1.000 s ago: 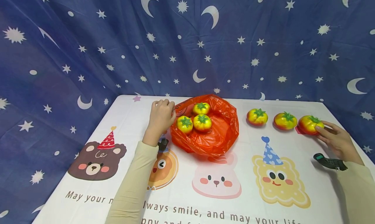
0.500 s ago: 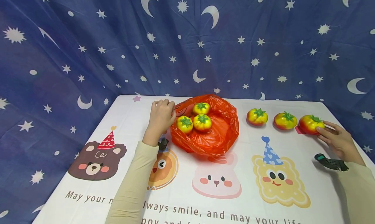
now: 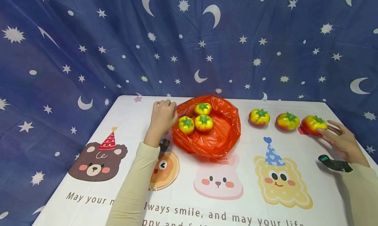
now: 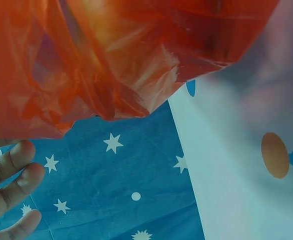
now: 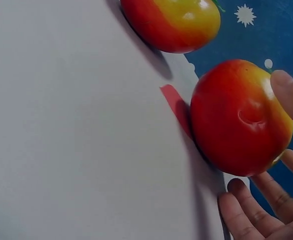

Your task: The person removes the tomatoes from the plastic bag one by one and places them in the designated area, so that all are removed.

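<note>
A red plastic bag (image 3: 220,140) stands with its mouth spread, holding three yellow-red toy tomatoes, one of them a tomato (image 3: 203,124) near the middle. My left hand (image 3: 163,116) pinches the bag's left rim; its lower fingers hang free in the left wrist view. At far right, my right hand (image 3: 342,139) is at the end toy tomato (image 3: 313,125). The thumb overlaps the tomato's side and a fingertip lies right at its underside in the right wrist view, while the other fingers are spread and slightly bent away from it.
Two more toy tomatoes line up to the left, a middle tomato (image 3: 287,122) and a left tomato (image 3: 259,118). The white tablecloth (image 3: 183,186) carries printed cartoon figures and lettering. A dark blue star-patterned curtain (image 3: 165,38) hangs behind the table.
The end tomato has turned slightly and shifted a little right under my right hand, whose upper fingertips now stand slightly farther off it. My left hand and the bag have stayed put.
</note>
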Available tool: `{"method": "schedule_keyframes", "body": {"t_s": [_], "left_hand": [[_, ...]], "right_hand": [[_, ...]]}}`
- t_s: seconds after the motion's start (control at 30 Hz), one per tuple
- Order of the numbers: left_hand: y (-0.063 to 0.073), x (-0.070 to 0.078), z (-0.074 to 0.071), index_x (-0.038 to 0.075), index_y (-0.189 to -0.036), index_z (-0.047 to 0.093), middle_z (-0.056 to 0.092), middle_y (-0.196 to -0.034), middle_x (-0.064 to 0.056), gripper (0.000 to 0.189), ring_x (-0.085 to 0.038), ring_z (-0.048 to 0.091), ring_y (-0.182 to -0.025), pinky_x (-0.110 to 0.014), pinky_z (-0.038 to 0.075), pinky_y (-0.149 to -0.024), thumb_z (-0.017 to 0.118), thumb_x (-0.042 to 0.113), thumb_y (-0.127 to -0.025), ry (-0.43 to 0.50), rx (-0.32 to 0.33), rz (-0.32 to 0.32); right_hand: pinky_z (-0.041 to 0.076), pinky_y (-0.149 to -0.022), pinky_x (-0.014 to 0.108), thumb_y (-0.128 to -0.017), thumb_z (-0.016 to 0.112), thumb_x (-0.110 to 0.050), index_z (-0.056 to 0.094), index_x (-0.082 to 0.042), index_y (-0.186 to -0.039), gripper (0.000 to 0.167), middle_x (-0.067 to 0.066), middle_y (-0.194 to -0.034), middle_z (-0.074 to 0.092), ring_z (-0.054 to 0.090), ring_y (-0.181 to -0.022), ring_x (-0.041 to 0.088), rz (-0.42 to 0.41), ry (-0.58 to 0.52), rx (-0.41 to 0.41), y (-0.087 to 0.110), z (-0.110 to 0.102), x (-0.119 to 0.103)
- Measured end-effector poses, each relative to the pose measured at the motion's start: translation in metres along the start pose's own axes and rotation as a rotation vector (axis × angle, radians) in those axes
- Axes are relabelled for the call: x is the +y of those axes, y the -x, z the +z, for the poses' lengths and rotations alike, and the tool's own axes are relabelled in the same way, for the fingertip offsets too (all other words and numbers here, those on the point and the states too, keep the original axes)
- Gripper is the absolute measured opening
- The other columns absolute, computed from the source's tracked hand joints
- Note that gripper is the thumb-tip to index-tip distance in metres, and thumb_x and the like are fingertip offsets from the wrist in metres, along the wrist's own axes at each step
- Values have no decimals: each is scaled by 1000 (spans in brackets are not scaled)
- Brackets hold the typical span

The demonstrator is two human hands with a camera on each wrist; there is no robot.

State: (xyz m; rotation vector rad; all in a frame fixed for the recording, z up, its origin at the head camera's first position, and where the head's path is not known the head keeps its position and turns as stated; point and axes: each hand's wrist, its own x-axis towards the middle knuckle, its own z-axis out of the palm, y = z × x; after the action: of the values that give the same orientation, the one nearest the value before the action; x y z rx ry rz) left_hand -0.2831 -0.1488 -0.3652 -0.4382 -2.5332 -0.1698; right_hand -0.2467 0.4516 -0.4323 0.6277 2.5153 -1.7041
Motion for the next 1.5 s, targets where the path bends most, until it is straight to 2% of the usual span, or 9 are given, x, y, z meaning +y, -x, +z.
{"method": "schedule_keyframes", "body": {"t_s": [0.13,0.23,0.3,0.43,0.53,0.77,0.97,1.2,1.5], "left_hand": [[0,0,0,5,-86,64,61,-82,-11,11,-30,58,-81,-47,42,-89,59,15,-84,5,-4,-2],[0,0,0,5,-87,64,62,-82,-12,11,-30,58,-81,-47,42,-89,59,15,-84,6,-5,-4],[0,0,0,5,-87,64,62,-82,-12,12,-29,59,-81,-46,43,-89,60,15,-84,7,-5,-4],[0,0,0,5,-88,65,63,-82,-12,13,-29,59,-81,-47,43,-89,60,16,-84,4,-2,-2],[0,0,0,5,-87,65,63,-82,-12,13,-29,59,-81,-47,43,-89,60,16,-84,-1,3,-1],[-1,0,0,4,-85,64,62,-80,-12,12,-30,59,-80,-47,43,-88,59,15,-84,1,10,0],[0,0,-1,4,-87,65,63,-81,-12,12,-30,59,-80,-47,43,-88,59,15,-84,4,11,-1],[0,0,-1,4,-84,64,62,-81,-12,11,-30,59,-80,-48,43,-89,59,14,-84,10,13,1],[0,0,-2,4,-85,64,62,-82,-12,11,-30,59,-82,-48,43,-90,58,14,-84,13,-2,-6]], "right_hand": [[46,-86,13,-81,60,-51,1,-35,-150,92,4,-160,-3,6,-145,34,-41,12,7,1,-2,-3],[31,-104,33,-86,56,-48,-1,-34,-150,87,3,-160,-1,6,-146,33,-99,70,12,0,-5,-3],[29,-107,29,-88,54,-47,0,-35,-150,83,-4,-160,8,15,-146,18,-138,119,27,-5,-9,2],[24,-112,27,-89,53,-46,-1,-38,-149,81,-11,-158,9,16,-146,9,-178,161,45,-22,-20,13],[11,-114,42,-89,54,-46,-3,-40,-148,82,-10,-158,4,6,-148,21,-191,151,45,-36,-28,19],[10,-114,34,-89,56,-41,3,-43,-147,78,-20,-156,8,4,-148,13,-277,188,68,-60,-40,21],[8,-114,22,-92,54,-33,5,-42,-147,75,-25,-152,13,4,-146,4,-340,202,27,-47,-37,-3],[-2,-112,53,-95,49,-33,-3,-37,-149,75,-13,-157,4,-5,-147,21,-374,217,-62,-1,-16,-59],[-1,-116,42,-95,50,-30,2,-40,-148,72,-12,-157,10,2,-148,15,-412,225,-134,4,-3,-90]]}}
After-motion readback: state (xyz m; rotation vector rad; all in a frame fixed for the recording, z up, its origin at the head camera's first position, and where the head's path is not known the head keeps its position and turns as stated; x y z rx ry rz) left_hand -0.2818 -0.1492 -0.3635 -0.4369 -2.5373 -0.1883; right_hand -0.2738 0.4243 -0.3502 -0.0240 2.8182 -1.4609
